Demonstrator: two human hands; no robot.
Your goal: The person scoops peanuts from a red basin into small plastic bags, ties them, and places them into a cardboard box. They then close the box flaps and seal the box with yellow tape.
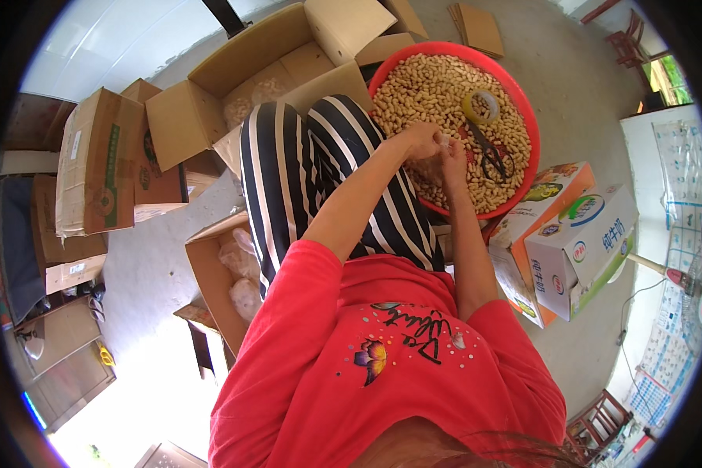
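Observation:
My left hand (423, 140) and my right hand (453, 159) meet over a red plastic basin (533, 126) heaped with unshelled peanuts (415, 88). Between them they pinch the gathered top of a clear plastic bag (426, 169), which hangs below the fingers, partly hidden by the wrists; peanuts show through it. On the peanuts, right of my hands, lie black-handled scissors (491, 158). A roll of yellow tape (481, 106) rests just beyond them, touching the blades.
A large open cardboard box (257, 52) with bagged peanuts (268, 90) stands ahead-left. Beside my left leg another open box (210, 257) holds filled clear bags (245, 298). Two printed cartons (585, 245) stand right of the basin. Flattened cardboard (477, 29) lies beyond it. More boxes (96, 164) are stacked far left.

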